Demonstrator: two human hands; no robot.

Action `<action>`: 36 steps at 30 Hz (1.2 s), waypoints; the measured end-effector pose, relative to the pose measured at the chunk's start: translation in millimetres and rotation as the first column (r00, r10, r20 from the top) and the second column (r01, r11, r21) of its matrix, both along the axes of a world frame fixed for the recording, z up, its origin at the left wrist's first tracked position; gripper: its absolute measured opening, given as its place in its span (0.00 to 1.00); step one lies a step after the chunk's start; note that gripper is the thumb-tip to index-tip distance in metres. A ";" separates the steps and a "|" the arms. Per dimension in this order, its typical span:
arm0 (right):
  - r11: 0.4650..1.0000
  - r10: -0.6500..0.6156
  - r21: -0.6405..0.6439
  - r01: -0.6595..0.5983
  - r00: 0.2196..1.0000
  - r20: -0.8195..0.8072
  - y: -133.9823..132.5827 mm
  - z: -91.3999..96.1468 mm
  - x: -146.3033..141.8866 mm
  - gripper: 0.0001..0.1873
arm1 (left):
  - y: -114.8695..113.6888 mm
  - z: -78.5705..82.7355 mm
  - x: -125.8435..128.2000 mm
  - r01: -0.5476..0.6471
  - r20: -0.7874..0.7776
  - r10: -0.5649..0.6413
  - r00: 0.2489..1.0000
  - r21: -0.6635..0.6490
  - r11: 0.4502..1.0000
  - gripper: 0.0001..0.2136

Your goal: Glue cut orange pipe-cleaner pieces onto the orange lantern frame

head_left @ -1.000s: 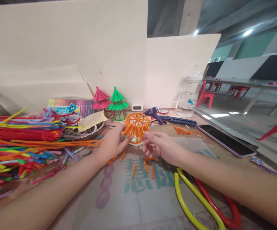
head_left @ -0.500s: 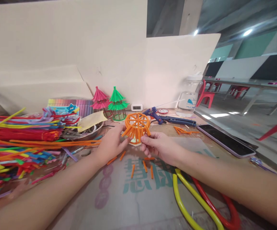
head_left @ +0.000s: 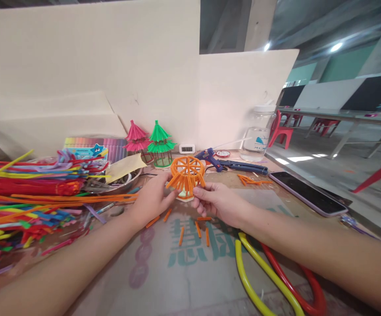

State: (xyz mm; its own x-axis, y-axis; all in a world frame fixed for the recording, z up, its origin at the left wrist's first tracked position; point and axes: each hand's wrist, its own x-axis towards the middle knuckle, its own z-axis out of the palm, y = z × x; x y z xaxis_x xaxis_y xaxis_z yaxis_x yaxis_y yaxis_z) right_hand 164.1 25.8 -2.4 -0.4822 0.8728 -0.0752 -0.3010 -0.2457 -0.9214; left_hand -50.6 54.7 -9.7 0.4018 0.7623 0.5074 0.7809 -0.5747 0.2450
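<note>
An orange pipe-cleaner pavilion model (head_left: 187, 169), with a ring and spokes on top and short strips slanting down its front, stands between my hands over a pale base. My left hand (head_left: 156, 195) grips its left side, thumb at the lower strips. On the opposite side, my right hand (head_left: 215, 199) pinches the lower right edge with thumb and fingers. Whether the right fingers also hold a loose strip cannot be made out. Several cut orange pipe-cleaner pieces (head_left: 198, 229) lie on the mat just below.
Bundles of coloured pipe cleaners (head_left: 29, 188) crowd the left. Behind stand pink (head_left: 137, 138) and green (head_left: 159, 142) pavilion models, a small clock (head_left: 187, 149), a glue gun (head_left: 210, 158) and a bottle (head_left: 258, 134). A phone (head_left: 309, 193) lies right; yellow-and-red-handled scissors (head_left: 249, 278) lie in front.
The whole view has shifted slightly. Both hands keep their places on the orange model, and nothing has visibly been taken up or let go.
</note>
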 end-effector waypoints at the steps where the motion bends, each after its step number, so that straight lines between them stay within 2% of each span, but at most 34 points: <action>1: 1.000 0.017 0.003 -0.017 0.999 0.037 0.0 -0.6 0.2 0.19 | 0.9 -0.9 -0.3 -0.014 0.015 0.014 1.000 -0.015 1.000 0.22; 4: 0.993 0.079 0.071 -0.098 0.968 0.237 -3.6 -1.0 0.3 0.16 | 4.0 -3.0 -1.5 -0.027 0.052 0.030 0.998 -0.067 0.997 0.23; 6: 0.965 0.026 0.228 -0.129 0.912 0.409 -9.0 -0.3 0.5 0.12 | 5.7 -3.4 -2.5 -0.010 0.058 0.016 0.998 -0.103 0.995 0.21; 7: 0.927 -0.052 0.350 -0.137 0.875 0.481 -12.1 0.2 1.0 0.10 | 6.3 -3.4 -2.8 -0.003 0.057 0.010 0.998 -0.122 0.993 0.20; 8: 0.862 -0.157 0.485 -0.146 0.833 0.530 -15.1 0.7 1.8 0.09 | 6.6 -3.3 -3.1 -0.001 0.057 0.009 0.998 -0.139 0.990 0.19; 10: 0.677 -0.384 0.716 -0.173 0.746 0.544 -19.6 1.7 4.7 0.09 | 6.5 -2.8 -3.5 0.002 0.067 0.008 0.998 -0.159 0.987 0.19; 12: 0.511 -0.541 0.835 -0.202 0.679 0.496 -21.0 2.3 8.8 0.13 | 5.8 -2.4 -3.6 0.018 0.082 -0.006 0.997 -0.150 0.988 0.19; 15: 0.364 -0.654 0.911 -0.194 0.643 0.398 -16.9 3.1 15.2 0.11 | 4.4 -1.9 -3.3 0.032 0.091 -0.021 0.996 -0.123 0.992 0.20; 17: 0.236 -0.708 0.952 -0.194 0.637 0.305 -12.3 4.5 18.6 0.07 | 3.7 -2.1 -3.0 0.033 0.090 -0.023 0.996 -0.110 0.993 0.21; 19: 0.097 -0.752 0.971 -0.217 0.624 0.214 -8.3 7.3 21.0 0.10 | 3.4 -2.7 -2.7 0.029 0.087 -0.021 0.996 -0.096 0.995 0.23; 21: 0.014 -0.788 0.968 -0.249 0.594 0.164 -6.2 10.9 22.3 0.13 | 3.1 -3.4 -2.5 0.020 0.076 -0.014 0.997 -0.082 0.996 0.25; 27: -0.032 -0.857 0.928 -0.371 0.488 0.166 -4.7 15.7 22.0 0.20 | 0.0 -2.3 -0.9 -0.002 0.014 0.003 1.000 -0.047 0.999 0.26; 30: -0.059 -0.866 0.924 -0.377 0.480 0.140 -2.6 13.9 21.2 0.20 | -1.5 -0.8 0.2 0.000 -0.005 0.000 1.000 -0.039 0.999 0.25; 36: -0.059 -0.862 0.922 -0.384 0.485 0.147 -0.2 14.5 20.8 0.18 | -1.9 -0.8 0.1 -0.011 -0.041 0.009 0.999 -0.041 0.999 0.22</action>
